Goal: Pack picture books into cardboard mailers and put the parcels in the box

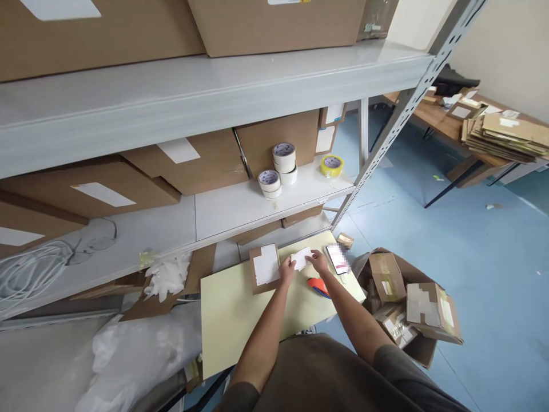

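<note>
Between my two hands is a small white paper label, held up over the pale yellow table. My left hand pinches its left edge, and my right hand grips its right edge. Just left of my left hand lies a small cardboard box with white paper on its top. Under my right forearm an orange and blue tool rests on the table, its kind unclear. A phone with a lit, blurred screen lies right of my right hand.
A grey metal shelf stands beyond the table, bearing large cartons, white tape rolls and a yellow tape roll. At the right, a big carton on the floor holds several boxes. Clear plastic wrap lies at the left.
</note>
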A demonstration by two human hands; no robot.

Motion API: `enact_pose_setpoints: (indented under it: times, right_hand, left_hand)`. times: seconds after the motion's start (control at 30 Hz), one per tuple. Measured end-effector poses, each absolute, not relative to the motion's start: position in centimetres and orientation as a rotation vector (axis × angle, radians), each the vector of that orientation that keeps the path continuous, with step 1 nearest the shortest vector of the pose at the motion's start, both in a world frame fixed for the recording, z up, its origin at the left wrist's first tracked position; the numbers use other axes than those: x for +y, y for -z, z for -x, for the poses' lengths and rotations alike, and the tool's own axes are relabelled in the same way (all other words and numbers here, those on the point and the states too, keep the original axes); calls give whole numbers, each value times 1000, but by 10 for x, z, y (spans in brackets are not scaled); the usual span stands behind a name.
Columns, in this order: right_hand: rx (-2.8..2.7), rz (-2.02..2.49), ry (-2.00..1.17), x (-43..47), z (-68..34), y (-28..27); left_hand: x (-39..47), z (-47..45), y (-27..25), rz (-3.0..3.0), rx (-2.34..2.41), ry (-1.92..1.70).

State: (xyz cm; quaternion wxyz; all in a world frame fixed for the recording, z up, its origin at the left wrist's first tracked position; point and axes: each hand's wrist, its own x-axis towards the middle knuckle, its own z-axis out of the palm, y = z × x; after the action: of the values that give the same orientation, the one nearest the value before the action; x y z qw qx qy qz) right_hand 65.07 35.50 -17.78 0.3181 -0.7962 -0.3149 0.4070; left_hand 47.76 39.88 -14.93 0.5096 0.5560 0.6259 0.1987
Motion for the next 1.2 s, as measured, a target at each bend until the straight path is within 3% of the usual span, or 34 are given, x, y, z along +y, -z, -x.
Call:
enact_pose_setpoints:
  times: [0.2,0.3,0.53,0.73,1.0,1.2]
  right_hand:
    - [-684,1784,-956,348,-657,165]
    - [-724,1586,-1056,344,-662,153]
    - [-693,1436,-1075,327,-684,113]
    - [-528,1463,-1016,307,-695,97]
    - [-298,1479,-820,286,-710,90]
    - [-377,1413,-917,281,-712,72]
  left_hand:
    - [404,-469,140,-1473,1446,-572]
    - [415,-468,128,-1657,1315,-623]
    - [467,-469,90,-1533,879,-325]
    - [489,-480,65,-1493,780,-68]
    - [489,-475,81,-1329,929,-324]
    - [467,-495,101,-1346,1026,-453]
